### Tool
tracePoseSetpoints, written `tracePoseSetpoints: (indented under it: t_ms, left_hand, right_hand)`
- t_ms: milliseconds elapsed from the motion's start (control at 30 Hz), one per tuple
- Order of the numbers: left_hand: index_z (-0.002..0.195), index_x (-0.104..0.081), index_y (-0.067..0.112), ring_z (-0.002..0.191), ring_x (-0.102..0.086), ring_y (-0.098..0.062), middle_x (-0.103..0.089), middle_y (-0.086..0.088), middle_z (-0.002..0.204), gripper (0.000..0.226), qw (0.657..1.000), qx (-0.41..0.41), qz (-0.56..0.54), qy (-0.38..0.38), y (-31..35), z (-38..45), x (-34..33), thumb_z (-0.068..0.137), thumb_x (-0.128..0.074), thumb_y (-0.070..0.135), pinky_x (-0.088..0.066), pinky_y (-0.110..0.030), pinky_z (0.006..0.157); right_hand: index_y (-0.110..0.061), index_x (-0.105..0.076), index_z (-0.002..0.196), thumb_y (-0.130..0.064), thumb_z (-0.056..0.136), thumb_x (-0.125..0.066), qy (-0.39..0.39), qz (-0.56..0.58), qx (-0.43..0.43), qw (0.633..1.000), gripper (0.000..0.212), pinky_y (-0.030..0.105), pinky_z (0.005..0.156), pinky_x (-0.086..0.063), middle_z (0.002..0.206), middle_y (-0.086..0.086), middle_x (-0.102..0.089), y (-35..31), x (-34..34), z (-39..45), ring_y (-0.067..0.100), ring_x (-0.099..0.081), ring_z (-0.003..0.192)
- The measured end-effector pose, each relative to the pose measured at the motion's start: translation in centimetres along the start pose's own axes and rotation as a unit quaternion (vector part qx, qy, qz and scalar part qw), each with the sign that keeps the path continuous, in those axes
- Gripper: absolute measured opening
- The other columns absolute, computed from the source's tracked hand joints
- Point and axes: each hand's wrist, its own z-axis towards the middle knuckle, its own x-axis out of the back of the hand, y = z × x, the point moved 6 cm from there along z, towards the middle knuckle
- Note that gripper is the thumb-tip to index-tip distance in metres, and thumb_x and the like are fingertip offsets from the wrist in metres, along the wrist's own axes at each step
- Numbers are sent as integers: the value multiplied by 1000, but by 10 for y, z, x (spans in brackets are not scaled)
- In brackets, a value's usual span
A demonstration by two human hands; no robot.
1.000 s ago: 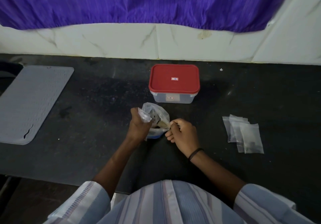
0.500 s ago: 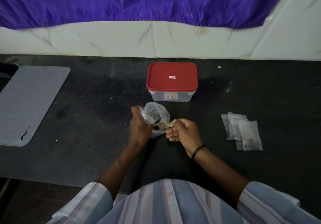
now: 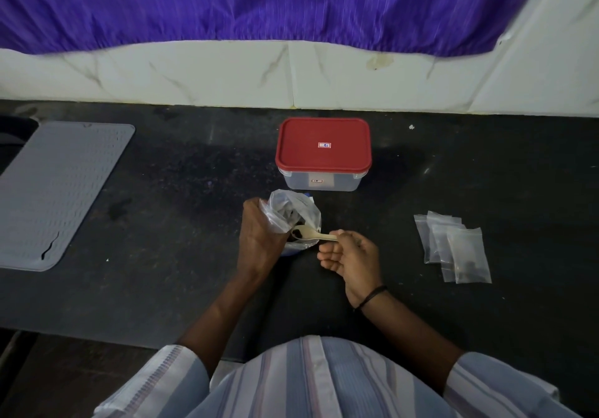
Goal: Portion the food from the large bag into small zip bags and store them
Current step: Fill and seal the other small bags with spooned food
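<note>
The left hand (image 3: 259, 239) is gripping the gathered side of the large bag (image 3: 293, 215), fingers curled round the plastic and holding its mouth open toward the right. The bag is standing on the counter (image 3: 194, 288) just right of that hand, touching it, with dark food showing low inside.

The right hand (image 3: 351, 255) is pinching the handle end of a pale spoon (image 3: 312, 235) between thumb and forefinger, the other fingers curling loosely beneath. The spoon is lying roughly level, its long axis running left to right, bowl leftward at the bag's mouth and handle back toward the right hand. The bowl appears to be carrying a dark scoop, though this is too small to tell for certain.

The small bags (image 3: 453, 246) are lying flat in an overlapping pile well to the right of the right hand, apart from it and from the large bag. The right hand is much the nearer of the two to them. So the coming move probably turns on carrying the spoon rightward, along its own axis, keeping the bowl level; a small bag will likely need holding open, and the left hand is occupied.

The box (image 3: 322, 155), red lid shut, is sitting just beyond both hands.
</note>
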Motion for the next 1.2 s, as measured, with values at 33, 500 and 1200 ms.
tracePoseSetpoints:
  t_ms: [33, 500, 1200]
  left_hand:
    - [111, -37, 24, 86, -53, -2, -50, 4, 106, 57, 1000, -4, -1, -3, 0, 0, 1, 78, -83, 24, -50, -23, 72]
    - [109, -51, 14, 84, -59, 1, -57, 5, 93, 47, 993, -93, -60, 32, 15, -9, 30, 75, -83, 17, -44, -6, 72]
    - [112, -51, 15, 84, -61, -12, -60, 2, 99, 42, 976, -203, -62, -52, 32, -25, 24, 80, -70, 36, -52, -29, 72]
  right_hand:
    - [-4, -64, 97, -17, 99, -49, 2, 17, -15, 1000, 19, 29, 57, -55, 72, 14, -70, 1, 1, -1, 21, -68, 63]
    - [-3, -65, 94, -10, 97, -50, -34, -27, 125, 991, 16, 29, 49, -52, 64, 16, -67, -61, -4, -38, 24, -65, 55]
    - [-13, -67, 99, -20, 97, -53, -127, -289, 307, 898, 15, 26, 58, -54, 68, 3, -71, -86, -35, -74, 11, -69, 65]
